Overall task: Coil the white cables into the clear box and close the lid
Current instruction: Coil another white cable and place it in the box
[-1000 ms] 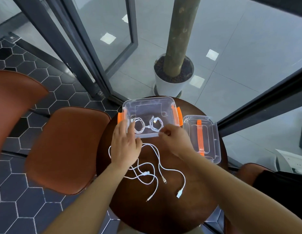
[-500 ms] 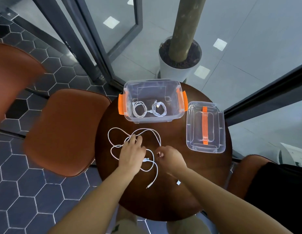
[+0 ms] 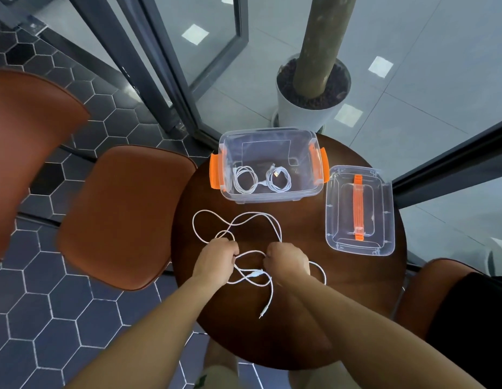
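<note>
head view: two coiled cables [image 3: 261, 181] already lie side by side on the floor of the clear box [image 3: 272, 199], which stands open at the far side of the round table [image 3: 342, 304]. the lid [image 3: 337, 209] lies just beside the box, to its right. the loose cables [image 3: 255, 273] sprawl across the table in crossed loops between the box and the person. the left hand [image 3: 216, 258] and right hand [image 3: 286, 259] are close together, each fist curled round a strand.

the loops cross one another near the fists, so pulling the hands apart could, i think, draw them into a knot. the free plug [image 3: 261, 315] lies towards the near edge, and a tug might sweep it over and drag slack after it. springy coils could also unwind once dropped in and foul the lid.
</note>
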`<state>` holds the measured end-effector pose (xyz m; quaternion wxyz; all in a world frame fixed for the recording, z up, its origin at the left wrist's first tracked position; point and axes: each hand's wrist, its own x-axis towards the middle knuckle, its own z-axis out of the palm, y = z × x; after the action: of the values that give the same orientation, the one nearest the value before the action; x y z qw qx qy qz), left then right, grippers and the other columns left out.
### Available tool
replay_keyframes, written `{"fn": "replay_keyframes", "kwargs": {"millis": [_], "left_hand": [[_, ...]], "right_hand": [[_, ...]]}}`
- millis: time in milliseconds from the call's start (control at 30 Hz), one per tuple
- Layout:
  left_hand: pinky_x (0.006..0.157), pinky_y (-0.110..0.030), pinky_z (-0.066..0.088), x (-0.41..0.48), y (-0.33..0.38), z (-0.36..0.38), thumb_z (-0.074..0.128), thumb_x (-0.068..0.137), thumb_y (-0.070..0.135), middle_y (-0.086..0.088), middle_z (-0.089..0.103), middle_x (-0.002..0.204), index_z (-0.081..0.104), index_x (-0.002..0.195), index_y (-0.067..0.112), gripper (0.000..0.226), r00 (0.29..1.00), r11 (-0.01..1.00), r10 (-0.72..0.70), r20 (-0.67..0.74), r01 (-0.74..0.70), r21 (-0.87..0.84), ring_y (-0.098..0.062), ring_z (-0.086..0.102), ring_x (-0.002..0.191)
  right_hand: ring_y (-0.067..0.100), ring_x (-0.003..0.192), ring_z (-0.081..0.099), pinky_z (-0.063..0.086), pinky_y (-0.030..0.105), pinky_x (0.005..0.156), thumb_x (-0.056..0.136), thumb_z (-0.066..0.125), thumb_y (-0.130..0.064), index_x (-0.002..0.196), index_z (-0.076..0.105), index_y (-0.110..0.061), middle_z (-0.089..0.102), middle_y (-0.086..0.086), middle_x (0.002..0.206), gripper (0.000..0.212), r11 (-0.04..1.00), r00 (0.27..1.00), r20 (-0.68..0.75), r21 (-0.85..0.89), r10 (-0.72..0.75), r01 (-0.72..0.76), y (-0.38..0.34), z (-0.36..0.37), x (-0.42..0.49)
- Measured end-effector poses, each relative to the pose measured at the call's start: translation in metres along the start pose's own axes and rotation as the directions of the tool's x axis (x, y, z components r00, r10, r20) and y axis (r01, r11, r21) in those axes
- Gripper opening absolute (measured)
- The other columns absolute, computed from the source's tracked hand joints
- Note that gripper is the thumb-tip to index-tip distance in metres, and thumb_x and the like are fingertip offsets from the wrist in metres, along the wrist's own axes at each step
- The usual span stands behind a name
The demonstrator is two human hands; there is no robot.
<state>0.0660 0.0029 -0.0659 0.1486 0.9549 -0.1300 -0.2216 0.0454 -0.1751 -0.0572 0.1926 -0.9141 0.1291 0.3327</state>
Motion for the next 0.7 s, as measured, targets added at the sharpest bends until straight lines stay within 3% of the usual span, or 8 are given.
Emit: {"fn": "replay_keyframes", "kwargs": {"millis": [100,200,267,367,433,567,700], "left_hand": [[0.073,-0.022,0.048,-0.002,-0.003,-0.002,0.065,0.089,0.003,-0.001,0.072,0.094,0.077,0.091,0.013,0.016,0.995,0.989,-0.072,-0.07,0.063,-0.133,-0.017,0.067,0.087],[0.07,-0.017,0.041,-0.005,0.0,-0.012,0.067,0.087,0.001,-0.001,0.071,0.092,0.076,0.087,0.014,0.016,0.978,0.958,-0.162,-0.131,0.125,-0.257,-0.014,0.065,0.082],[0.069,-0.017,0.04,-0.005,0.004,-0.021,0.067,0.085,-0.001,-0.001,0.072,0.091,0.073,0.083,0.015,0.018,0.96,0.917,-0.238,-0.149,0.171,-0.361,-0.014,0.063,0.079],[0.064,-0.015,0.037,-0.007,0.01,-0.035,0.065,0.084,-0.002,0.0,0.07,0.088,0.068,0.079,0.019,0.022,0.932,0.87,-0.322,-0.166,0.222,-0.44,-0.012,0.059,0.072],[0.067,-0.022,0.039,-0.008,0.014,-0.045,0.064,0.084,-0.002,-0.002,0.069,0.088,0.068,0.079,0.018,0.02,0.912,0.853,-0.365,-0.189,0.246,-0.46,-0.017,0.061,0.077],[0.073,-0.026,0.037,-0.01,0.023,-0.066,0.061,0.086,-0.002,-0.004,0.068,0.091,0.069,0.083,0.013,0.018,0.868,0.85,-0.419,-0.267,0.271,-0.452,-0.018,0.056,0.082],[0.076,-0.03,0.042,-0.017,0.041,-0.081,0.061,0.086,0.0,-0.004,0.069,0.093,0.069,0.085,0.014,0.017,0.851,0.835,-0.432,-0.298,0.252,-0.489,-0.022,0.061,0.088]], "right_hand": [[0.025,0.075,0.064,0.045,0.028,0.064,0.091,0.058,-0.028,0.082,0.063,-0.018,0.067,0.002,0.082,0.015,0.948,0.999,-0.045,0.319,0.028,-0.012,0.008,-0.015,-0.004],[0.02,0.062,0.058,0.048,0.033,0.059,0.093,0.065,-0.019,0.074,0.056,-0.013,0.067,0.004,0.066,0.021,0.643,0.999,0.02,0.765,0.039,-0.041,0.015,-0.043,-0.023],[0.023,0.061,0.059,0.051,0.035,0.058,0.095,0.062,-0.011,0.08,0.058,-0.006,0.064,0.009,0.061,0.017,0.472,0.999,0.033,0.881,0.025,-0.041,0.017,-0.064,-0.037],[0.023,0.048,0.056,0.052,0.029,0.049,0.097,0.059,-0.006,0.085,0.06,-0.001,0.053,0.012,0.056,0.013,0.366,1.0,-0.016,0.931,0.014,0.01,0.016,-0.091,-0.055],[0.019,0.043,0.051,0.05,0.027,0.046,0.097,0.061,-0.007,0.087,0.063,0.0,0.049,0.006,0.052,0.012,0.387,0.995,-0.098,0.918,-0.005,0.092,0.017,-0.106,-0.064],[0.005,0.046,0.054,0.051,0.025,0.047,0.095,0.066,-0.012,0.088,0.072,-0.007,0.059,-0.01,0.054,0.01,0.525,0.956,-0.284,0.803,-0.079,0.282,0.025,-0.128,-0.08],[0.006,0.044,0.054,0.05,0.029,0.049,0.094,0.068,-0.014,0.087,0.072,-0.008,0.057,-0.011,0.052,0.011,0.509,0.942,-0.318,0.796,-0.111,0.329,0.035,-0.148,-0.09]]}}
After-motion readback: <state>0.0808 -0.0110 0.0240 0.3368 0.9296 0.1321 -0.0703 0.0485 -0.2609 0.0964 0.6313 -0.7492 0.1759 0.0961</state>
